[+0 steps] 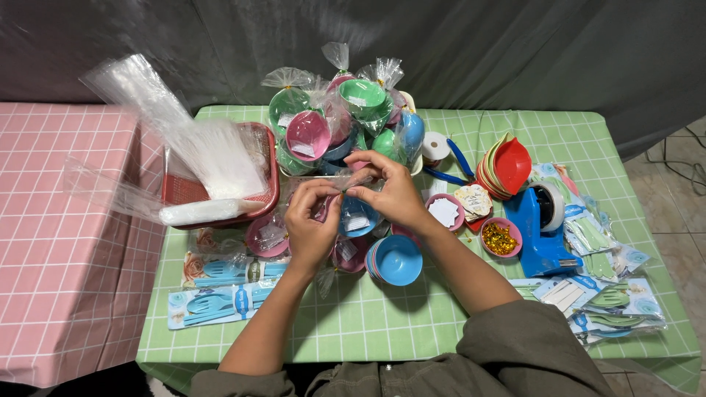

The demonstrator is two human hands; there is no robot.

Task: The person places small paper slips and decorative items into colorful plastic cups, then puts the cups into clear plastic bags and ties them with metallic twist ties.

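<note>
— Sleeves [515, 353] of a dull green top are right at the bottom, closest of all. See the two bare arms going up from them?

— Yes! What are the hands doing?

— Left hand [310, 220] and right hand [390, 192] meet in the middle of the table. Their fingers are pinched shut on the top of a clear bag [351, 192]. A blue bowl [358, 217] sits inside that bag, just under the hands.

— What is the table like?

— It has a green cloth [368, 316] with white squares. At nine o'clock there is another table with a pink cloth [66, 220], squares too. Behind, at twelve o'clock, a grey curtain [456, 51] hangs. A bit of tiled floor [669, 191] shows at three o'clock.

— And all the stuff?

— At twelve o'clock from the hands, a heap of wrapped bowls [346, 117], green, pink and blue. At ten o'clock, a red basket [254, 198] with clear bags in it. At six o'clock, just below the hands, a stack of blue bowls [397, 259]. At three o'clock, a blue tape holder [540, 228] and a little pink bowl of gold bits [499, 238]. At two o'clock, a stack of red bowls [506, 165]. At eight o'clock, packs of blue spoons [220, 294].
</note>
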